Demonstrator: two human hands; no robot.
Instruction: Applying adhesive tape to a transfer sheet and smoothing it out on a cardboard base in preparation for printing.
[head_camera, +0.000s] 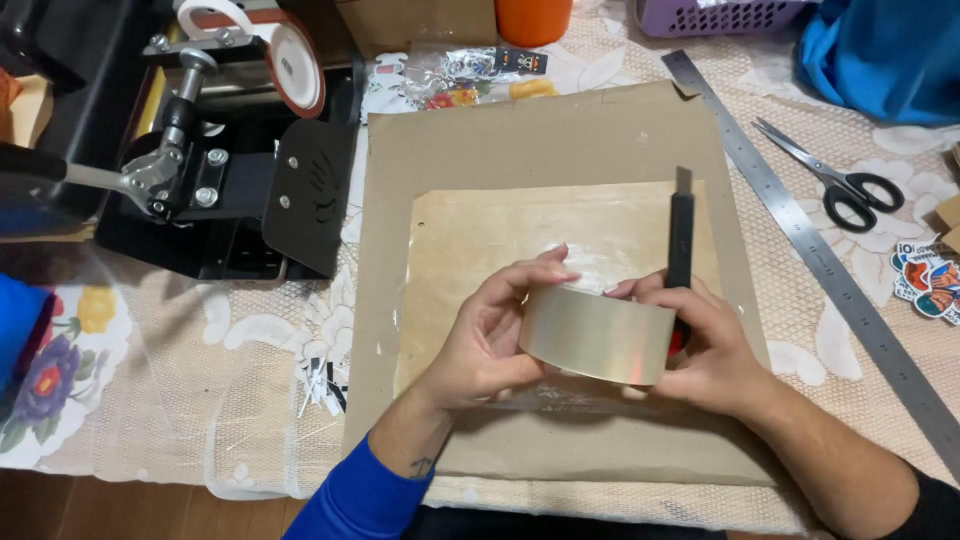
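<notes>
A roll of clear packing tape (597, 335) is held between both hands over a tan sheet (480, 230) that lies on a large piece of brown cardboard (540, 135). My left hand (490, 340) grips the roll's left side, thumb on top. On the roll's right side, my right hand (705, 350) holds both the roll and a black utility knife (681, 235), whose blade end points away from me.
A black press machine (220, 150) stands at the far left. A long metal ruler (815, 250) and scissors (835, 180) lie to the right, next to colourful stickers (930, 280). An orange cup (533, 18), a purple basket (715, 15) and blue fabric (885, 55) line the back.
</notes>
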